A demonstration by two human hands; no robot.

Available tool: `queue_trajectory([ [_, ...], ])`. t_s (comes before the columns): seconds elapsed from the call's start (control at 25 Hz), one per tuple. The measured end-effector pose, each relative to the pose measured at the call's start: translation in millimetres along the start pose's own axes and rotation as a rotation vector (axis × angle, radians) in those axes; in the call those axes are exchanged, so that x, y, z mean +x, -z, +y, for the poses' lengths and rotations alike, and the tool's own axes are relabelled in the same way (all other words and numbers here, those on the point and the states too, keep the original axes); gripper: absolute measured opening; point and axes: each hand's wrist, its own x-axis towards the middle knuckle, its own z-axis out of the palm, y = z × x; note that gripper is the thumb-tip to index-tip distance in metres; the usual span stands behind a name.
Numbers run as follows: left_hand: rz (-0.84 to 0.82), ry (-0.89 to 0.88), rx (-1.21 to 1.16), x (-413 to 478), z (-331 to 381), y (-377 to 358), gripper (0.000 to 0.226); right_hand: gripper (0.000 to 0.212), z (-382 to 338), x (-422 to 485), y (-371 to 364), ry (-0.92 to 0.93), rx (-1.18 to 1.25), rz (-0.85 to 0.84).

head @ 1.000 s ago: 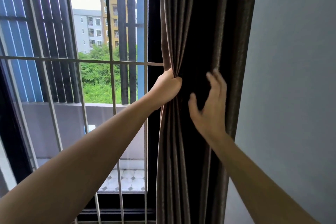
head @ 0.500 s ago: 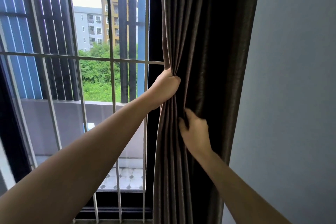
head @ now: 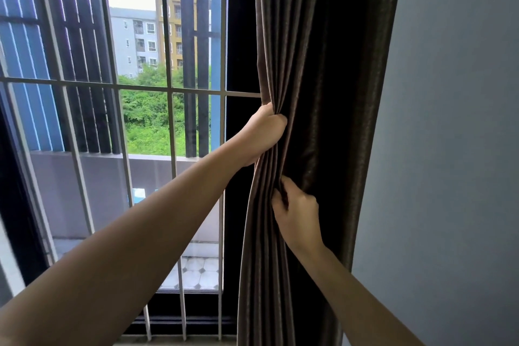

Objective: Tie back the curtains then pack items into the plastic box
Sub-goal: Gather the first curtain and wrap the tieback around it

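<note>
Near the middle of the frame we see the left hand [head: 264, 132] closed in a fist around the bunched left edge of the curtain [head: 323, 64], with the folds pinched tight inside its grip and fanning out above and below it. Just below it, slightly to the right, the right hand [head: 297, 211] has its fingers curled into the same folds and its thumb laid against the cloth. It seems to pinch a few pleats, though its fingertips are buried in the fabric and we cannot make out how much it has gathered. The two hands are close but not touching, and both bare forearms reach up from the bottom corners of the frame. The curtain is a dark brown, heavy drape that hangs from the top edge to the bottom edge, right of centre, drawn into narrow vertical pleats. To its right, a plain grey wall [head: 449, 149] fills the right side of the frame. To its left we see a dark window frame and a grille of pale metal bars [head: 168, 87] crossing the left half. Beyond the bars lie a low balcony wall [head: 98, 177], a patch of tiled floor [head: 196, 270], green trees [head: 151, 115] and apartment blocks [head: 143, 42] under a pale sky, with blue slats [head: 28, 36] at the upper left.
</note>
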Motion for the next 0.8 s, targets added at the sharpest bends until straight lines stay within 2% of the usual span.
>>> queue_trajectory([
  [0.12, -0.032, 0.027, -0.037, 2.0, -0.2, -0.3, 0.006, 0.031, -6.7, -9.6, -2.4, -0.003, -0.04, -0.004],
  [0.2, -0.065, -0.015, 0.01, 5.7, -1.1, -2.3, 0.011, 0.034, -9.7, -14.8, 3.2, -0.034, -0.038, -0.083],
  [0.32, 0.048, -0.059, 0.173, 6.1, -2.6, -0.2, 0.012, 0.04, -15.0, -11.2, 14.7, -0.119, 0.023, -0.247],
  [0.36, 0.076, -0.059, 0.2, 5.9, -2.8, -0.1, 0.016, 0.043, -15.5, -5.6, 22.4, -0.118, 0.039, -0.19],
  [0.48, 0.068, -0.056, 0.208, 6.6, -6.9, -0.5, 0.039, 0.049, -21.7, 26.6, 56.9, 0.032, 0.011, 0.367],
  [0.52, 0.058, -0.059, 0.199, 6.7, -7.0, -1.2, 0.041, 0.057, -21.1, 41.2, 69.9, 0.039, -0.024, 0.498],
  [0.56, 0.045, -0.06, 0.187, 6.4, -6.6, -1.6, 0.041, 0.067, -20.4, 56.2, 83.1, -0.006, -0.022, 0.533],
  [0.64, 0.029, -0.06, 0.165, 6.4, -6.2, -2.1, 0.038, 0.082, -15.7, 83.8, 103.1, -0.157, 0.124, 0.383],
  [0.68, 0.031, -0.067, 0.158, 7.0, -6.0, -2.3, 0.037, 0.081, -10.0, 93.8, 105.6, -0.211, 0.172, 0.275],
  [0.8, 0.03, -0.065, 0.157, 7.4, -6.4, -2.1, 0.036, 0.061, 3.9, 83.9, 82.5, -0.197, -0.026, 0.03],
])
